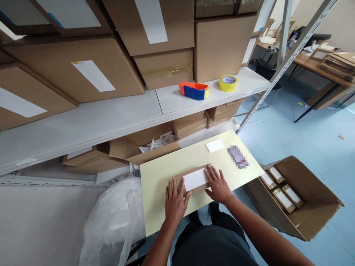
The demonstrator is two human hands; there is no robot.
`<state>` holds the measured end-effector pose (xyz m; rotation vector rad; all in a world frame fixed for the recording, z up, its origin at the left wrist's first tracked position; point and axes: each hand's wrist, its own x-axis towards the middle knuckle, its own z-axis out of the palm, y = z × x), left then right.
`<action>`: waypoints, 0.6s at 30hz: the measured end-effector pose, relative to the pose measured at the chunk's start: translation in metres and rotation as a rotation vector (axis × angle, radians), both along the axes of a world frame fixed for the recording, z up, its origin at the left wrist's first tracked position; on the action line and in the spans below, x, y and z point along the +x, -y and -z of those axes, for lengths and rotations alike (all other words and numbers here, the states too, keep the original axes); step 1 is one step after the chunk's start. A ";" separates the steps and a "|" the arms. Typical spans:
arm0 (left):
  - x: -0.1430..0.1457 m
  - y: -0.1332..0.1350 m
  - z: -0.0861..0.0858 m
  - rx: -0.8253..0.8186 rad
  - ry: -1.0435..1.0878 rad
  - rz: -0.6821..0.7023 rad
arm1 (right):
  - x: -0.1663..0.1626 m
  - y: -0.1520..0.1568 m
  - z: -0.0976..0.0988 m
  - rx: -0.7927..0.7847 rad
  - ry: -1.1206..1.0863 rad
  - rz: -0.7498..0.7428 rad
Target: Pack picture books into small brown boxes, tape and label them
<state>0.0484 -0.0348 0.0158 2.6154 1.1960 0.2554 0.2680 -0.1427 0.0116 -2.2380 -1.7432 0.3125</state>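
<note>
A small flat brown cardboard box [199, 189] lies on the pale yellow table [158, 207], with a white label [195, 178] on its top. My left hand [175, 201] rests over the box's left end, fingers stretched out and thumb along the near edge. On the right end lies my right hand [218, 184], its fingers spread and fingertips at the label's edge. Neither hand is wrapped round anything. Behind the box is a white card [214, 145]. A blurred purple item [238, 157] lies to the right of the card.
An open carton [318, 192] on the right holds several small labelled boxes. The shelf [133, 114] ahead carries large cartons, yellow tape [228, 83] and an orange-and-blue tape dispenser [194, 91]. Below it stands an open box [155, 153] of white pieces. A plastic bag [113, 221] hangs left.
</note>
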 end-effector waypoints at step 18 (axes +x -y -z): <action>0.006 -0.035 0.005 -0.761 0.336 -0.431 | -0.010 -0.026 0.017 0.109 -0.529 0.615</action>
